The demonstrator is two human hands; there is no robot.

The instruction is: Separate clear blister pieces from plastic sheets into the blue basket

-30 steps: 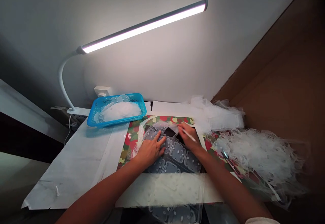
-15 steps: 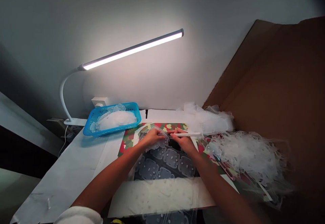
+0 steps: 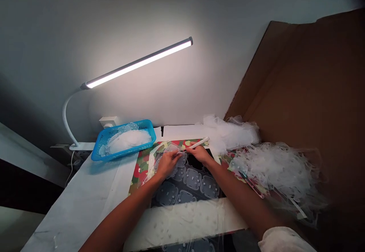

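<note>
A clear plastic sheet of moulded pieces (image 3: pixel 186 185) lies over a dark mat on a camouflage-patterned board (image 3: pixel 141 168). My left hand (image 3: pixel 167 163) is closed on a clear cut-out piece (image 3: pixel 178 158) at the sheet's far end. My right hand (image 3: pixel 199 153) grips a thin white pen-like tool (image 3: pixel 198 143), its tip meeting the piece between the two hands. The fingertips are partly hidden behind the plastic.
A blue basket (image 3: pixel 98 145) of clear pieces stands at the back left under a lit desk lamp (image 3: pixel 137 63). Heaps of clear plastic offcuts (image 3: pixel 281 172) fill the right side beside a cardboard wall (image 3: pixel 310 92). Scissors (image 3: pixel 251 181) lie near my right forearm.
My left hand lifted off the flat sheet and closed on a clear piece at its far end. My right hand turned the white tool to point up and right. The camera tilted up.
</note>
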